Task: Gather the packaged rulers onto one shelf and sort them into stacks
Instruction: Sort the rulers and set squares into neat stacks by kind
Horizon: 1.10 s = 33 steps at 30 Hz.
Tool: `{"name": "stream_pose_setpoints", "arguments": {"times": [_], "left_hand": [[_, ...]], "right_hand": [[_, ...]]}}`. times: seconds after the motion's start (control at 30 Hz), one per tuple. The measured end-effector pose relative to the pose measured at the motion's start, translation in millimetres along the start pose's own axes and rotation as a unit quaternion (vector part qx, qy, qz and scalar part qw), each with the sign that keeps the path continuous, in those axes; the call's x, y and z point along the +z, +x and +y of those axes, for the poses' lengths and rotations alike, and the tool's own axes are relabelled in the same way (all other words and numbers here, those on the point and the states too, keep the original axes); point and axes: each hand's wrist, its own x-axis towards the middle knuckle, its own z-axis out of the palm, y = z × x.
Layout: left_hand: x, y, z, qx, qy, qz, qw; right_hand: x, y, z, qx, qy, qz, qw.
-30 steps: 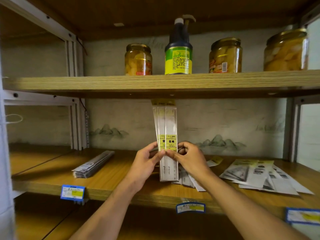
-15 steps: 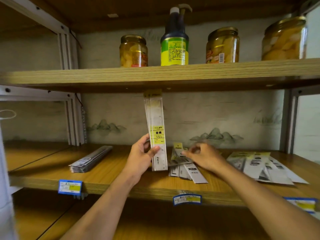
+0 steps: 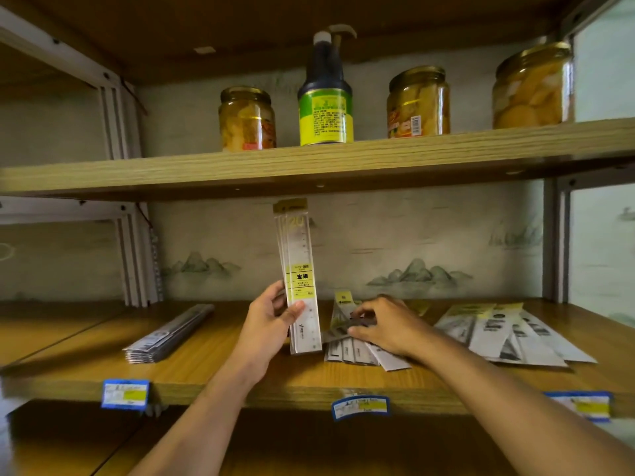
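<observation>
The right hand (image 3: 381, 324) hides part of the loose rulers (image 3: 357, 348).

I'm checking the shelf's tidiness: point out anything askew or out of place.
Two ruler piles lie fanned and crooked: the loose pile under the right hand, and the spread pile to the right. The dark stack on the left sits square. The left hand holds its bundle upright.

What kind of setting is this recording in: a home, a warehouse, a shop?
Most likely a small shop or a mock-up of one. The shelf edge carries blue price tags, packaged rulers lie in loose piles, and sealed jars and a sauce bottle stand above.
</observation>
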Motion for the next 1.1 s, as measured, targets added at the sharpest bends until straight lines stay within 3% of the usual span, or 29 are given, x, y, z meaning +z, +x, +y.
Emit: {"name": "stream_pose_setpoints", "arguments": {"times": [0.33, 0.7, 1.1], "left_hand": [[1, 1, 2, -0.021, -0.012, 0.0, 1.0], [0, 3, -1, -0.033, -0.018, -0.024, 0.999], [-1, 3, -3, -0.036, -0.011, -0.038, 0.999]], "right_hand": [[-10, -7, -5, -0.023, -0.003, -0.073, 0.997], [-19, -17, 11, 0.001, 0.019, -0.034, 0.999], [-24, -10, -6, 0.117, -0.102, -0.033, 0.987]]}}
